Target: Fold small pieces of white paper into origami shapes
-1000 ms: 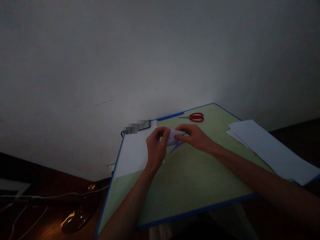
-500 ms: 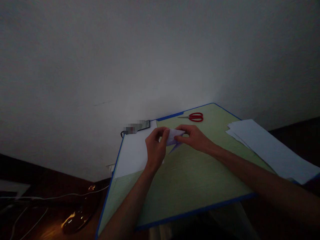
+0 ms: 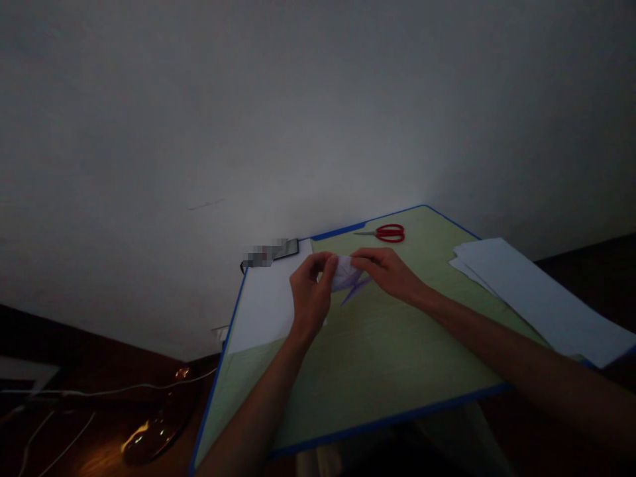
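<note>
A small folded piece of pale purple paper (image 3: pixel 344 273) is held up over the table between both hands, with thin pointed ends sticking out below and to the right. My left hand (image 3: pixel 312 288) pinches its left side between thumb and fingers. At its upper right edge, my right hand (image 3: pixel 385 270) has thumb and forefinger closed on the paper. Part of the folds is hidden behind the fingers.
The light green table (image 3: pixel 397 351) has a blue edge. Red-handled scissors (image 3: pixel 390 232) lie at its back. A white sheet (image 3: pixel 263 311) covers the left side, near a dark flat device (image 3: pixel 287 248). Loose white sheets (image 3: pixel 536 291) lie at the right. A wall (image 3: pixel 318 132) stands behind.
My right thumb has shifted up to the paper's upper edge, and the right side of the paper has bent inward, changing its outline. The left hand keeps almost the same place.
</note>
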`<state>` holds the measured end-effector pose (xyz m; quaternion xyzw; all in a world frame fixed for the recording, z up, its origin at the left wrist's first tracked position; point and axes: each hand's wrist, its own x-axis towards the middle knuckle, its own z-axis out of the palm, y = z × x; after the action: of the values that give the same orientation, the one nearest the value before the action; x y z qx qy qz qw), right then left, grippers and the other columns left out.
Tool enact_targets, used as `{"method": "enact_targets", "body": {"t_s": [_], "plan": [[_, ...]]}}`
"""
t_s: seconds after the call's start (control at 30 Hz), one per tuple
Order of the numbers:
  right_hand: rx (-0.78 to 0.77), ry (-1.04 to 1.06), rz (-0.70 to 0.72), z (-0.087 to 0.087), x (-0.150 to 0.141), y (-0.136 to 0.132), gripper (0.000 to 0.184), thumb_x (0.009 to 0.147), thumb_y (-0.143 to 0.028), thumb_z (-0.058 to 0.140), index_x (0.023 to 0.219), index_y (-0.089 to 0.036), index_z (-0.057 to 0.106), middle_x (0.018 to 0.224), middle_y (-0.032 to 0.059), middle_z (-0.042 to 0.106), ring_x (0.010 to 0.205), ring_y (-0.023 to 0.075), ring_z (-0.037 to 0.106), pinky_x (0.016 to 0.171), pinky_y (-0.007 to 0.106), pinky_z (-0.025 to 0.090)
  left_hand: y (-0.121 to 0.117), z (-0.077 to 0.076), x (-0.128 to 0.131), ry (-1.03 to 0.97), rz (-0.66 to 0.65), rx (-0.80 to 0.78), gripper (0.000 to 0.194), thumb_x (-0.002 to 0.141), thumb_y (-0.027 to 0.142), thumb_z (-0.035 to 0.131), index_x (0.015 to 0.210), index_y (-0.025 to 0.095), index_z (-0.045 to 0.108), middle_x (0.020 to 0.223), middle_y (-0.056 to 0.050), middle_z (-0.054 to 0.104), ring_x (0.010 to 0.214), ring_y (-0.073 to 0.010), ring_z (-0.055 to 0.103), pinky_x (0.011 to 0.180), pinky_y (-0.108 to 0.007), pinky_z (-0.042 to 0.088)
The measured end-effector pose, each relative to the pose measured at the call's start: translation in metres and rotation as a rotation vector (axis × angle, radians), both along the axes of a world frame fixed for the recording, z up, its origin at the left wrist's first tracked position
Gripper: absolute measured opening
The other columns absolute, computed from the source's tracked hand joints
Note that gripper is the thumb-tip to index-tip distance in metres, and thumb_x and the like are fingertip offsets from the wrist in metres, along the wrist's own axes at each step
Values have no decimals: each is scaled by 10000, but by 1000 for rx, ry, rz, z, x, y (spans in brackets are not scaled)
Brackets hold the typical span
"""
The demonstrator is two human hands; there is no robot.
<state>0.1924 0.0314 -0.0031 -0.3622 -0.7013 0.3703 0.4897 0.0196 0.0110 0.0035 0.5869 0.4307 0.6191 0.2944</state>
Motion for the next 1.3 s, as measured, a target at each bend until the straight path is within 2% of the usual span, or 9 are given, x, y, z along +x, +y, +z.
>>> {"method": "enact_targets", "body": {"t_s": [0.13,0.27,0.57,0.73,0.9,1.03,1.3], "plan": [[32,0,3,3,-1,-3,221,916,-332,588,836,-176,723,796,13,696,765,162,609,706,279,447,0,0,0,7,-2,4,229,825,383,769,887,165,737,853,-51,737,779,-158,661,742,-286,524],[28,-11,25,3,0,-3,161,862,-329,676,867,-175,722,821,12,706,774,163,620,715,281,453,0,-1,-1,12,-23,8,238,828,397,767,890,169,736,860,-52,737,791,-163,671,743,-286,528],[-16,45,-37,3,2,0,196,849,-365,699,874,-174,731,833,29,720,769,180,645,701,303,483,3,0,-2,-21,-173,-105,295,823,394,772,1008,167,745,956,-83,761,861,-189,694,773,-304,548],[-4,129,-15,2,1,-3,278,831,-343,742,1075,-212,711,920,35,755,852,204,703,757,329,543,3,-1,-2,-38,-142,-130,249,798,381,792,899,158,751,854,-60,756,779,-171,681,749,-302,538],[63,113,-30,1,1,-1,217,861,-401,729,971,-215,738,936,46,761,888,199,711,854,365,553,3,-3,-2,-6,-192,-130,243,800,382,793,901,165,750,831,-52,751,753,-162,674,727,-293,530],[33,107,-8,1,2,2,248,842,-408,750,999,-216,743,938,50,763,860,189,704,815,351,557,3,-5,-3,32,-246,-113,247,815,396,781,920,175,749,852,-55,751,768,-161,673,739,-291,526],[-54,140,31,1,3,3,256,811,-429,763,923,-203,726,854,36,744,778,176,681,718,321,544,1,-2,-2,14,-250,-182,290,782,430,801,877,160,753,821,-61,747,722,-156,659,687,-285,519]]}}
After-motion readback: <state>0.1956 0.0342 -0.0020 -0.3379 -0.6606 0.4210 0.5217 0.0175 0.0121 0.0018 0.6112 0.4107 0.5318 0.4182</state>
